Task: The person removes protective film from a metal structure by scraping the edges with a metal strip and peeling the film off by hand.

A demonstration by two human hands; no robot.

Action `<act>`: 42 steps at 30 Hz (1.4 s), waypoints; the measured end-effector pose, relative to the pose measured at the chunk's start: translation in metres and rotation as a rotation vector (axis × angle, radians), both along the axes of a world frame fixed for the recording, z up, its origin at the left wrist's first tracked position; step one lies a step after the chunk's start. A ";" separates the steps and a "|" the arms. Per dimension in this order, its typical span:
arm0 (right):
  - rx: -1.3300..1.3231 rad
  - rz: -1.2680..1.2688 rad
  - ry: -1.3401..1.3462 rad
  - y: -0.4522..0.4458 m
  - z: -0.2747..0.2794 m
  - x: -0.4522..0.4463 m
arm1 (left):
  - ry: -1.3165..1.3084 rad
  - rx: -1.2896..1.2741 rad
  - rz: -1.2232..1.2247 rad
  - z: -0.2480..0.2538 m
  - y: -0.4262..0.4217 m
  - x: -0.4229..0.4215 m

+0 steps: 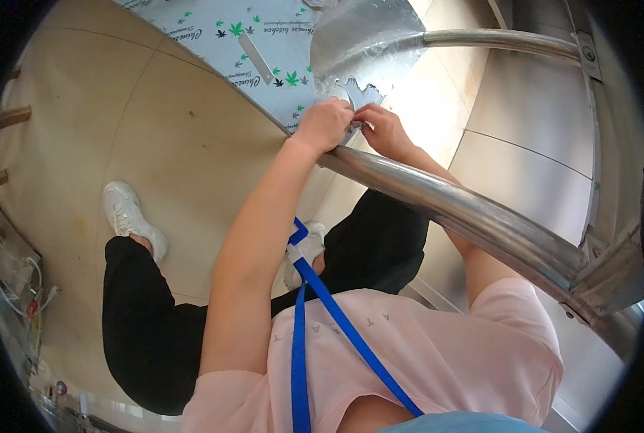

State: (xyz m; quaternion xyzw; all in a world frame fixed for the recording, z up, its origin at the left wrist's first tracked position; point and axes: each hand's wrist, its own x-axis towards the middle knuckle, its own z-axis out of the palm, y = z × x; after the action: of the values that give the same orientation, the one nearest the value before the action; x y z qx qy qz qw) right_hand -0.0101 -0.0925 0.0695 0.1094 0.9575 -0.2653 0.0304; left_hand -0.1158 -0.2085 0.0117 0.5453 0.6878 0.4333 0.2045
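Note:
My left hand is closed at the front corner of a surface covered in printed film, beside the metal tube. Close by on its right, my right hand has its fingers pinched together at crumpled silvery material. What either hand grips is too small to make out. A shiny silver sheet with a torn lower edge lies just beyond my hands. On the printed film, a flat grey strip with a hole lies to the left of the silver sheet.
A thick metal tube runs from my hands to the lower right, over my right forearm. A thinner tube crosses the upper right. Wooden legs stand at the far left, above a box with cables.

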 end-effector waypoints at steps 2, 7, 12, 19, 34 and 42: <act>-0.186 -0.351 -0.090 0.018 -0.009 -0.006 | -0.051 0.033 0.070 -0.001 -0.002 0.004; 0.111 -0.290 -0.438 0.024 -0.007 -0.054 | -0.121 0.078 0.163 -0.006 0.002 0.007; 0.263 -0.216 -0.544 0.021 -0.007 -0.069 | -0.126 0.064 0.143 -0.006 0.003 0.007; 0.323 -0.280 -0.470 0.014 -0.011 -0.066 | -0.116 0.059 0.111 -0.003 0.003 0.007; 0.475 -0.216 -0.311 0.024 -0.026 -0.076 | -0.116 0.033 0.111 -0.010 0.003 0.011; 0.374 -0.123 -0.412 0.021 -0.003 -0.068 | -0.108 -0.006 0.099 -0.010 0.004 0.011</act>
State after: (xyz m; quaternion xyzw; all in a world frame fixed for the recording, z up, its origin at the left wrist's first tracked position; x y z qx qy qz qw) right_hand -0.0778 -0.0715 0.0662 0.2228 0.9549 -0.0575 0.1875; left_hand -0.1046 -0.2046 0.0020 0.4858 0.7033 0.4694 0.2213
